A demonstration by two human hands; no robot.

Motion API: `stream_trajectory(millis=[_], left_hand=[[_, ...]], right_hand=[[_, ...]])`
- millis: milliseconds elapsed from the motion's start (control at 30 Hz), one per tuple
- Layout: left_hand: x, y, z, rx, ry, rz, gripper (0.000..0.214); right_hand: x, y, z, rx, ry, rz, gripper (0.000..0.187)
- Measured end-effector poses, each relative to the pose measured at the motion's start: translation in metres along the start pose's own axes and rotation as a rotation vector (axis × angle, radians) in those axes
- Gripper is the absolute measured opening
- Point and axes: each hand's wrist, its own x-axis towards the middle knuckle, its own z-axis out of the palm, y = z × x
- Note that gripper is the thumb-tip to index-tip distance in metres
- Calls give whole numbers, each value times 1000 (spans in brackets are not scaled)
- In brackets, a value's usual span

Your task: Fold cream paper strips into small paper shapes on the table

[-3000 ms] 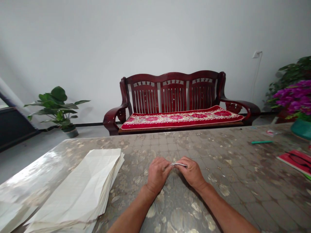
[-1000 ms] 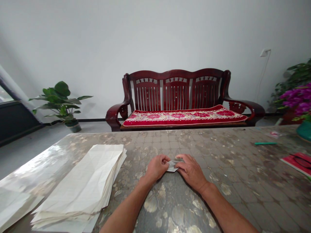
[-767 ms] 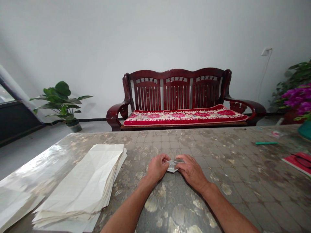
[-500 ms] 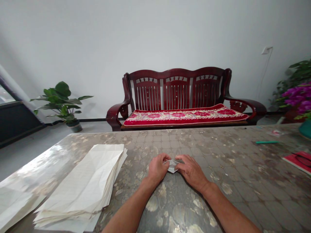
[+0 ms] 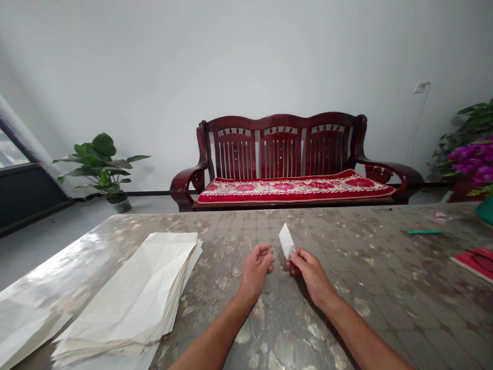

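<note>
A small piece of folded white paper [image 5: 286, 241] stands up at a tilt, pinched at its lower end between the thumb and fingers of my right hand [image 5: 308, 270]. It has a pointed top and visible creases. Just to its left is my left hand [image 5: 257, 266], holding nothing, its fingers curled loosely and apart from the paper. Both hands are over the middle of the patterned table cover [image 5: 281, 318]. Left of my left hand lies a thick stack of white paper sheets [image 5: 134, 293].
More paper sheets [image 5: 26, 329] lie at the lower left edge. On the right are a green pen [image 5: 425, 232], a red book [image 5: 468, 262] with glasses on it, and purple flowers [image 5: 475, 156] in a teal pot. A wooden bench [image 5: 283, 154] stands beyond the table.
My left hand has let go of the folded paper. My right hand has lifted and turned it upright, so it now points upward. Both hands were on it before.
</note>
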Motion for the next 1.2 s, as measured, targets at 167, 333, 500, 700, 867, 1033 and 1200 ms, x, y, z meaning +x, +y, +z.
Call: stream_trajectory(millis=[167,333,500,700,867,1033,1200], left_hand=[[-2,4,11,-63,-140,79,51],[-3,13,9,-92,-205,63,51],[-4,17,8,-147,-212,11,44],[-6,21,4,-151,-253,-49,33],[0,14,1,-82,-202,-41,26],[9,5,0,2,-68,25,26],[7,2,-4,77,-61,-106,33]], right_hand=[[-8,-4,9,75,-193,53,42],[-5,-2,8,110,-257,72,41],[-5,0,8,63,-274,41,38],[-6,4,8,-38,-306,-9,34],[-7,6,7,-207,-319,-104,30],[-9,5,6,-434,-299,-236,24],[-17,1,10,-760,-156,-449,23]])
